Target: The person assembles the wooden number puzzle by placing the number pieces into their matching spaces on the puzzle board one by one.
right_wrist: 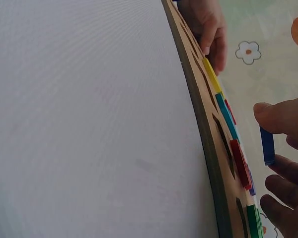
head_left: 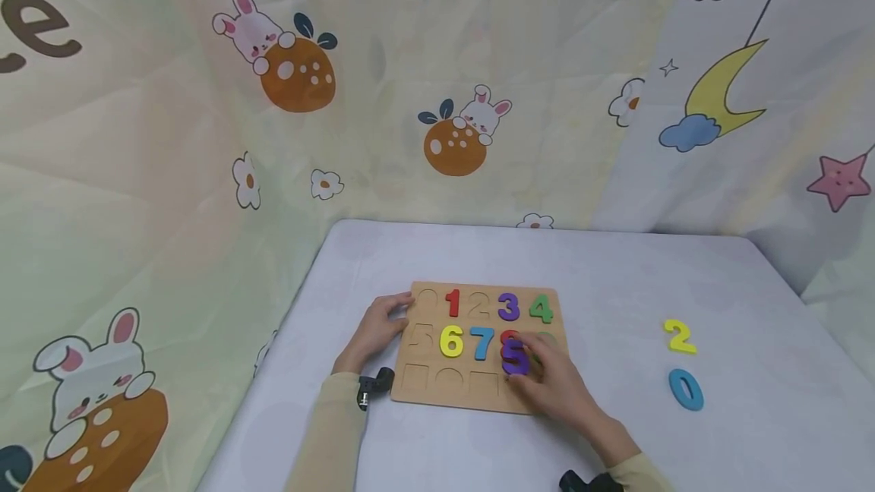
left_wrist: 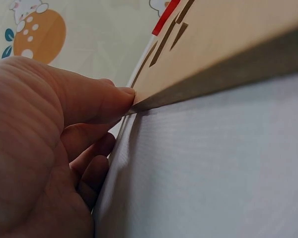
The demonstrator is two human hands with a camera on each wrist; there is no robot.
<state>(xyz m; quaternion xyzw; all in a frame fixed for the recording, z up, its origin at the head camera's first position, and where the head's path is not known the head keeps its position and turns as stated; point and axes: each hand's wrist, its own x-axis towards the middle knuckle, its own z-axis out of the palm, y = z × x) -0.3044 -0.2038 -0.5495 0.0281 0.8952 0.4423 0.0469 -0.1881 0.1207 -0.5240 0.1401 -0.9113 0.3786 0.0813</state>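
A wooden number puzzle board (head_left: 472, 365) lies on the table. My left hand (head_left: 372, 334) holds its left edge, thumb against the board in the left wrist view. Above the middle row, my right hand (head_left: 557, 386) pinches a purple number 5 (head_left: 514, 357) between thumb and fingers. The right wrist view shows this piece (right_wrist: 267, 146) edge-on, apart from the board. Under it, a red number 8 (head_left: 507, 335) is partly hidden. Seated on the board are a red 1 (head_left: 453, 303), purple 3 (head_left: 509, 307), green 4 (head_left: 541, 309), yellow 6 (head_left: 451, 342) and blue 7 (head_left: 481, 343). A green piece is mostly covered by my right hand.
To the right of the board, a yellow number 2 (head_left: 680, 337) and a blue number 0 (head_left: 686, 389) lie on the white tabletop (head_left: 615, 272). Behind the table hangs a printed cloth (head_left: 383, 135).
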